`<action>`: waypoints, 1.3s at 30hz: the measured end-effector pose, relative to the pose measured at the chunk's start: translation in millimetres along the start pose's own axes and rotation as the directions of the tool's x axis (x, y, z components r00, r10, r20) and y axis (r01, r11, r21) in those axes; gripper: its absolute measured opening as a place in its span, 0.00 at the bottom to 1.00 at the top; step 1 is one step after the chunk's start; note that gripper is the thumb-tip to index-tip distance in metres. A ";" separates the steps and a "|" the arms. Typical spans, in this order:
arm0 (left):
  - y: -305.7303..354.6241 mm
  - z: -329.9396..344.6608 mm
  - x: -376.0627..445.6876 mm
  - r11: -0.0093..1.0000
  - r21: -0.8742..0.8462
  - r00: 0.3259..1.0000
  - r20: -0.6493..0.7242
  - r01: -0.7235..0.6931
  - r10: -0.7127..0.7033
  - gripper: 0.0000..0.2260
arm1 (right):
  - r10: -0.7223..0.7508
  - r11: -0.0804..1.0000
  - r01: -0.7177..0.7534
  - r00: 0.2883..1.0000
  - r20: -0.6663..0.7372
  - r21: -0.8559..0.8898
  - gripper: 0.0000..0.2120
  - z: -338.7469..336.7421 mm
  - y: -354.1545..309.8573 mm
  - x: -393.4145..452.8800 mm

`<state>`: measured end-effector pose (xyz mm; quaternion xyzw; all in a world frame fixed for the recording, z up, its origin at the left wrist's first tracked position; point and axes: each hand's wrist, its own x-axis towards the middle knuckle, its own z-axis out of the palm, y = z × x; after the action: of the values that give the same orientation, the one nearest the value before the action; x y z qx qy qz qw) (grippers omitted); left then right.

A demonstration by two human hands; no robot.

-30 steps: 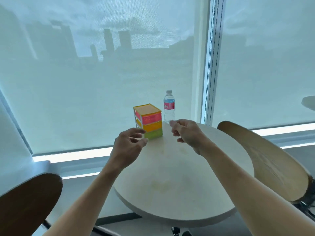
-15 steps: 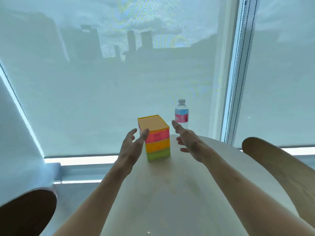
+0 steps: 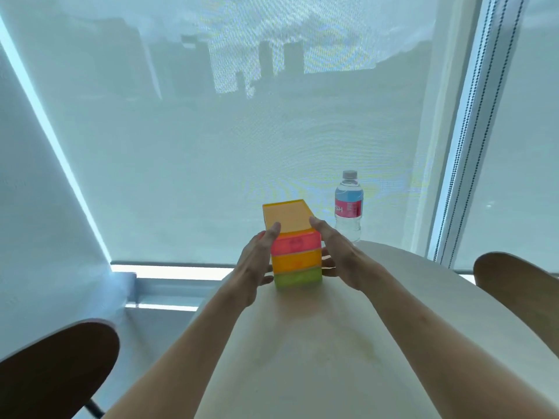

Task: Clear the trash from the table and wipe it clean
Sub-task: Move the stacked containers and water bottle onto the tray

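The striped box (image 3: 295,255), standing at the round table's (image 3: 317,358) far edge beside the water bottle (image 3: 348,207), has now been clasped between the straight-fingered left hand (image 3: 257,267) and right hand (image 3: 338,258), so lifting can begin.

Both arms outstretched; left grip (image 3: 257,261) and right grip (image 3: 338,255) facing, fingers straight.

The stacked box (image 3: 295,255) looks like glossy translucent plastic; the bottle (image 3: 348,207) is clear plastic with a shiny label; the desk (image 3: 302,358) is smooth and matt.
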<state>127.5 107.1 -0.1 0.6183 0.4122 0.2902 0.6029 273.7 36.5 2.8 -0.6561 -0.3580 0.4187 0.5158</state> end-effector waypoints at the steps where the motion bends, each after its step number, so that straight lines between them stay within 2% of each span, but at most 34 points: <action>1: 0.3 0.5 -0.5 1.000 0.001 1.000 -0.001 -0.002 0.002 0.23 | -0.005 1.000 0.005 1.000 0.005 0.004 0.20 -0.3 0.5 0.8; 9: -0.7 -15.7 -23.1 0.999 -0.022 0.998 -0.043 -0.038 0.037 0.23 | -0.046 0.999 0.047 0.998 0.044 -0.011 0.19 20.9 -7.2 -16.8; 16: 0.0 -63.9 -64.6 0.997 -0.021 0.993 -0.089 -0.075 0.073 0.21 | -0.092 0.995 0.096 0.989 0.118 -0.023 0.21 65.5 -19.9 -48.9; 26: -5.4 -154.0 -147.0 0.995 -0.006 0.975 -0.199 -0.100 0.097 0.23 | -0.140 0.988 0.152 0.956 0.259 -0.026 0.21 162.9 -35.9 -100.3; 34: -49.0 -234.3 -223.6 0.995 -0.032 0.949 -0.307 -0.090 0.076 0.22 | -0.100 0.990 0.130 0.910 0.403 -0.047 0.20 259.5 -23.9 -146.5; 39: -86.4 -274.2 -271.2 0.995 -0.069 0.931 -0.363 -0.065 0.036 0.28 | -0.055 0.994 0.091 0.877 0.478 -0.053 0.18 315.5 -0.9 -169.0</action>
<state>-254.4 7.1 -19.1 0.5402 0.4879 0.4305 0.5337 -82.7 3.3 -3.0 -0.5379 -0.5133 0.5338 0.4028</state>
